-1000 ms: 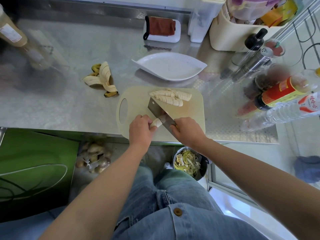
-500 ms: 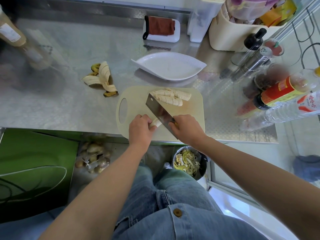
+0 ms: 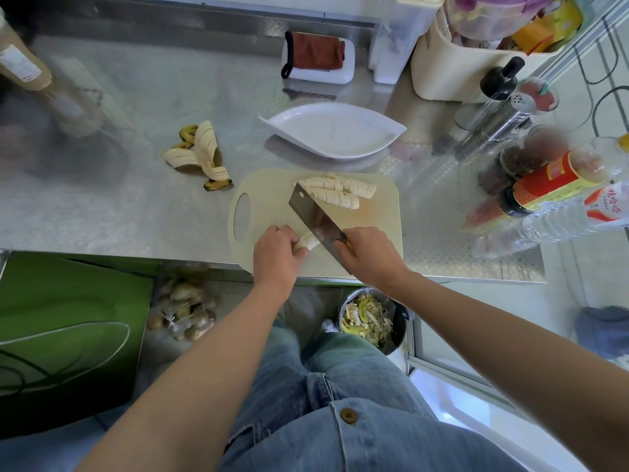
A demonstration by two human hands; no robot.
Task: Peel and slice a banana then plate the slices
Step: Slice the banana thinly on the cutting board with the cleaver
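A beige cutting board (image 3: 381, 212) lies at the counter's front edge. My left hand (image 3: 277, 255) grips a short peeled banana piece (image 3: 306, 240) on the board. My right hand (image 3: 369, 255) holds the handle of a cleaver (image 3: 315, 216), whose blade stands against the piece's right end. Two rows of banana slices (image 3: 337, 192) lie at the board's far side. Behind the board sits a white leaf-shaped plate (image 3: 332, 131) with nothing on it.
The banana peel (image 3: 200, 155) lies left of the board on the steel counter (image 3: 119, 206). Bottles and shakers (image 3: 544, 185) crowd the right side. A cloth on a white tray (image 3: 318, 57) sits at the back. Below the counter stands a scrap bin (image 3: 369, 318) and a bag of potatoes (image 3: 185, 310).
The cleaver blade lifted and tilted, its tip now nearer the sliced rows, while both hands stayed on the board's near edge.
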